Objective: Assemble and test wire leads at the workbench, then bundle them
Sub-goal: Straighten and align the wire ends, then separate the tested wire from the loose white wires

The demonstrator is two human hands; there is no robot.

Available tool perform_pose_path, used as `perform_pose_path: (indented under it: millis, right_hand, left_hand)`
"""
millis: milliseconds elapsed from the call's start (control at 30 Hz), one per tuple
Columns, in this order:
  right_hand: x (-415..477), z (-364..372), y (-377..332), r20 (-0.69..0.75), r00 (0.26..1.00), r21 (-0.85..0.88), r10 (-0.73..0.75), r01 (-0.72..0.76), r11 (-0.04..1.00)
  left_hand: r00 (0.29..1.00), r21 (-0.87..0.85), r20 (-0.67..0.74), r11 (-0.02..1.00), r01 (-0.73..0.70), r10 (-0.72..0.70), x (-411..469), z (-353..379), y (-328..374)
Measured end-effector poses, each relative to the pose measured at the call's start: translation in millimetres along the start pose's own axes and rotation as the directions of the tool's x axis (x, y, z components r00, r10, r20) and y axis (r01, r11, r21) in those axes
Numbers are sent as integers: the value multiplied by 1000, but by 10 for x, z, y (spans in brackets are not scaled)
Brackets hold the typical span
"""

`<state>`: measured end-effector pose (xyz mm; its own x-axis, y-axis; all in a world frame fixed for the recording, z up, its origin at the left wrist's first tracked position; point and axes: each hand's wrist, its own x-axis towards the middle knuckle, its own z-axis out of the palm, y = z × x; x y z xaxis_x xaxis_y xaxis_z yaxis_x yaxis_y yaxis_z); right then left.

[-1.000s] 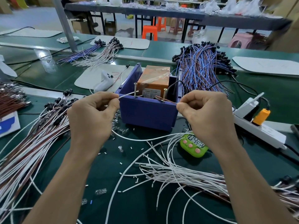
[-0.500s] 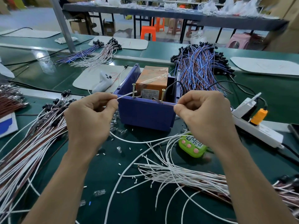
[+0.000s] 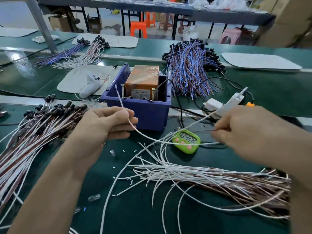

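Note:
My left hand [image 3: 108,125] pinches a white wire lead [image 3: 145,136] between thumb and forefinger, its stripped end [image 3: 118,92] sticking up in front of the blue box [image 3: 148,114]. My right hand [image 3: 244,132] pinches a thin brown lead [image 3: 202,130] and holds the far part of the white one above the green timer [image 3: 186,141]. Two upright screws, one on the left [image 3: 122,91] and one on the right [image 3: 153,94], stand on the box's front rim, with an orange block [image 3: 143,78] inside. Both hands are a little in front of the box.
Loose white and brown leads [image 3: 211,179] lie fanned out at the front right. A pile of leads with black caps [image 3: 33,132] lies on the left. A blue-and-brown bundle [image 3: 190,68] sits behind the box. A white power strip [image 3: 224,105] is on the right.
Both hands have drawn back from the two screws toward me. The wire ends that touched the screws are lifted off, and my right hand has dropped lower to the right.

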<state>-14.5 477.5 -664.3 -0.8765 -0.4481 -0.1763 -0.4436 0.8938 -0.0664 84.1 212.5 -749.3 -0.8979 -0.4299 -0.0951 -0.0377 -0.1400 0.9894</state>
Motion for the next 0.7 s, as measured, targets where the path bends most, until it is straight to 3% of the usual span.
perform_pose_path:
  millis: [100,167,233,333,400,500,600,700]
  right_hand:
    - [-174,-43,193,-66,992,-55,109,-113,992]
    - [-259,-4,273,-113,984,-198,136,-156,968]
    - [-276,160,347,-111,988,-303,110,-139,943]
    - [-264,510,410,-42,997,-265,69,-78,961]
    - [-256,749,406,-21,999,-211,41,-45,976]
    - [-238,1044,411,-72,997,0,6,-6,1000]
    - [-253,1293,443,-207,976,309,71,-3,951]
    - [-289,1458,441,-312,946,446,93,59,893]
  left_hand:
    - [999,168,-39,986,21,-15,-10,214,-112]
    - [998,243,-36,968,62,-54,-41,364,-195]
    - [994,294,6,950,104,-111,-95,500,-269]
    - [981,313,40,935,168,-190,-166,657,-372]
    - [972,325,54,925,198,-227,-196,721,-431]
    - [969,398,53,895,203,-243,-207,764,-484]
    - [988,494,4,860,132,-154,-181,726,-495]
    - [995,518,-72,850,97,-70,-113,616,-505]
